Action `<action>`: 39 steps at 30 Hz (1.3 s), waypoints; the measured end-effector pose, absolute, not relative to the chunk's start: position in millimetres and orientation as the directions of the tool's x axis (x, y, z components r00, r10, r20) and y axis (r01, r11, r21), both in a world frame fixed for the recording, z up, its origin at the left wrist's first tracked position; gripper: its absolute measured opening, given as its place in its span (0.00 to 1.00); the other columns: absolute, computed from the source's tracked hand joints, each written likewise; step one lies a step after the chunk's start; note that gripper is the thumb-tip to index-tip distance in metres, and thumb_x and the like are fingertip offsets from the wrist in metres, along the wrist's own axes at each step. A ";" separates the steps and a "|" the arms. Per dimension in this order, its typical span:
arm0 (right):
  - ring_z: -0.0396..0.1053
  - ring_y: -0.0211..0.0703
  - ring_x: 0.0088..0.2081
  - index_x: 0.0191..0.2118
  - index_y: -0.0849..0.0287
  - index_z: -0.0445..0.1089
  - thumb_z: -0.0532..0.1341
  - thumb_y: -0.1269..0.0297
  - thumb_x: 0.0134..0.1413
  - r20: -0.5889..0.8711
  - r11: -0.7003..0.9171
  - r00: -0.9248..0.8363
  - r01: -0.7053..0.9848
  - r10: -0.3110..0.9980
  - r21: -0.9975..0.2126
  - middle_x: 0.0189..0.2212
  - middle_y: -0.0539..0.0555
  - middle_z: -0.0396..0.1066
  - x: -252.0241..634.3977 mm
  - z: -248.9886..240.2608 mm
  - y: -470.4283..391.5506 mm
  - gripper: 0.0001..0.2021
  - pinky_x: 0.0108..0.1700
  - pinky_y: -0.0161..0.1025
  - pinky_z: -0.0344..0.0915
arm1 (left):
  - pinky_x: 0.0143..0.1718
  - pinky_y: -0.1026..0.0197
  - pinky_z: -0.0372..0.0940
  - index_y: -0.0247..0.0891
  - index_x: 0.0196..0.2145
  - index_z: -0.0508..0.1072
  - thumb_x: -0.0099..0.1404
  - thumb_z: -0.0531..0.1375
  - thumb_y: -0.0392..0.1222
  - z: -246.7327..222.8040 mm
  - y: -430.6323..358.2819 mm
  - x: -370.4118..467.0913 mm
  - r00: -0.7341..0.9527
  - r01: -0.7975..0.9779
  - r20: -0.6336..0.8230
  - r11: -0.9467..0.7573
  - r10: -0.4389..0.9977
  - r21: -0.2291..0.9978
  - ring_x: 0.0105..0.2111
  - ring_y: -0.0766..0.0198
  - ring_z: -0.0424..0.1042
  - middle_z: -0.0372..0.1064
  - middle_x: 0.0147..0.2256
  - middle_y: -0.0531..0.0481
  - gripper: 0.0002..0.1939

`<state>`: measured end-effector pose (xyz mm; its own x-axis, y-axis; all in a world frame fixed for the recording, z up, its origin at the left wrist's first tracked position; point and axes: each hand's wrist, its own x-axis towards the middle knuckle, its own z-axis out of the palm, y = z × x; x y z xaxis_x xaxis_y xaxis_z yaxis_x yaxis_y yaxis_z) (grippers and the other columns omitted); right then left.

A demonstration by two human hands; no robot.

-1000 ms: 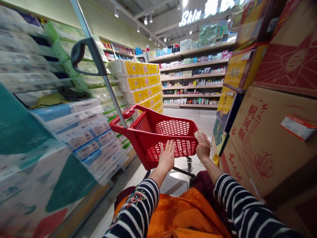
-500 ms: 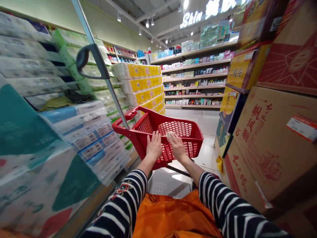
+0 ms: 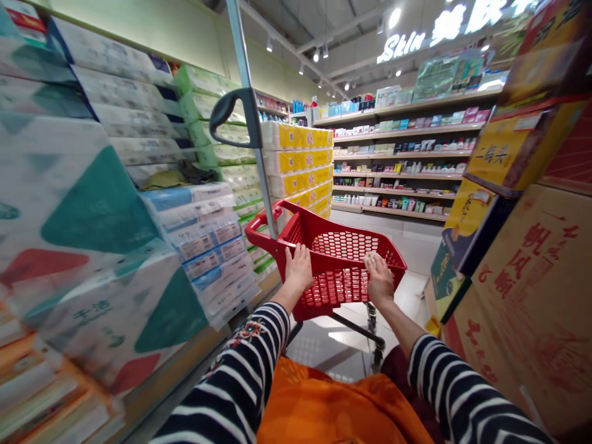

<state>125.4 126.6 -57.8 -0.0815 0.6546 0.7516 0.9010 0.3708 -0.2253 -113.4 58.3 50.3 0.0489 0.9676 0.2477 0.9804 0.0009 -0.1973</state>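
A red plastic shopping cart (image 3: 342,262) with mesh sides stands in front of me, side-on. My left hand (image 3: 298,269) rests against its near side below the rim, palm toward the cart, holding nothing. Further right, my right hand (image 3: 380,280) is closed on a crumpled whitish cloth (image 3: 371,259) at the near rim, close to the cart's right end. A metal pole (image 3: 266,185) with a grey loop handle (image 3: 234,117) rises at the cart's left end.
Stacked tissue packs (image 3: 203,240) line the left, with yellow-and-white packs (image 3: 300,160) behind the cart. Cardboard boxes (image 3: 536,265) and yellow boxes (image 3: 494,148) stand close on the right. Shelves of small bottles and boxes (image 3: 407,157) fill the back.
My right hand has slid right along the cart's rim with the cloth, away from my left hand. My left hand stays on the side, nearer the pole. The view has turned left.
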 end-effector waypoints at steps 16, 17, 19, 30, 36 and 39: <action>0.45 0.45 0.63 0.59 0.55 0.59 0.46 0.81 0.52 0.820 0.772 -0.486 0.629 0.301 0.089 0.60 0.55 0.56 3.0 29.0 97.0 0.29 0.60 0.50 0.53 | 0.62 0.42 0.34 0.29 0.63 0.45 0.57 0.53 0.38 72.5 19.1 -196.4 -0.054 0.995 0.680 0.099 0.731 -0.028 0.65 0.54 0.34 0.39 0.65 0.39 0.38; 0.44 0.45 0.64 0.59 0.56 0.58 0.46 0.81 0.53 0.817 0.787 -0.521 0.600 0.246 0.145 0.60 0.55 0.55 -7.5 38.8 92.9 0.29 0.60 0.49 0.52 | 0.62 0.41 0.34 0.29 0.63 0.45 0.57 0.53 0.39 78.5 19.5 -203.0 -0.094 0.991 0.671 0.132 0.735 -0.006 0.65 0.54 0.34 0.38 0.65 0.39 0.38; 0.43 0.45 0.64 0.60 0.57 0.57 0.47 0.79 0.55 0.791 0.800 -0.593 0.542 0.148 0.257 0.60 0.54 0.55 -30.1 59.6 86.5 0.27 0.61 0.49 0.50 | 0.61 0.40 0.35 0.30 0.63 0.46 0.58 0.54 0.42 90.9 20.9 -210.8 -0.153 0.983 0.636 0.180 0.756 0.024 0.65 0.52 0.35 0.38 0.65 0.39 0.38; 0.44 0.48 0.64 0.57 0.59 0.61 0.48 0.75 0.59 0.722 0.730 -0.692 0.485 -0.016 0.481 0.60 0.56 0.56 -69.3 206.6 107.9 0.21 0.62 0.53 0.45 | 0.61 0.41 0.37 0.30 0.63 0.45 0.60 0.51 0.51 134.9 19.2 -202.2 -0.202 0.978 0.600 0.195 0.774 0.077 0.64 0.52 0.35 0.37 0.65 0.38 0.39; 0.44 0.52 0.64 0.57 0.63 0.61 0.47 0.75 0.60 0.756 0.693 -0.654 0.553 0.019 0.462 0.60 0.59 0.55 -67.0 227.6 113.2 0.21 0.61 0.56 0.45 | 0.61 0.40 0.36 0.30 0.63 0.44 0.62 0.49 0.50 145.9 23.0 -194.8 -0.188 0.981 0.639 0.178 0.746 0.082 0.65 0.52 0.34 0.36 0.65 0.39 0.37; 0.48 0.54 0.62 0.56 0.62 0.62 0.50 0.74 0.58 0.659 0.702 -0.752 0.481 0.022 0.525 0.59 0.59 0.57 -63.4 196.1 111.6 0.21 0.60 0.55 0.49 | 0.61 0.39 0.37 0.30 0.63 0.43 0.62 0.49 0.50 136.9 26.5 -191.8 -0.182 0.982 0.619 0.175 0.764 0.072 0.64 0.51 0.34 0.36 0.65 0.39 0.37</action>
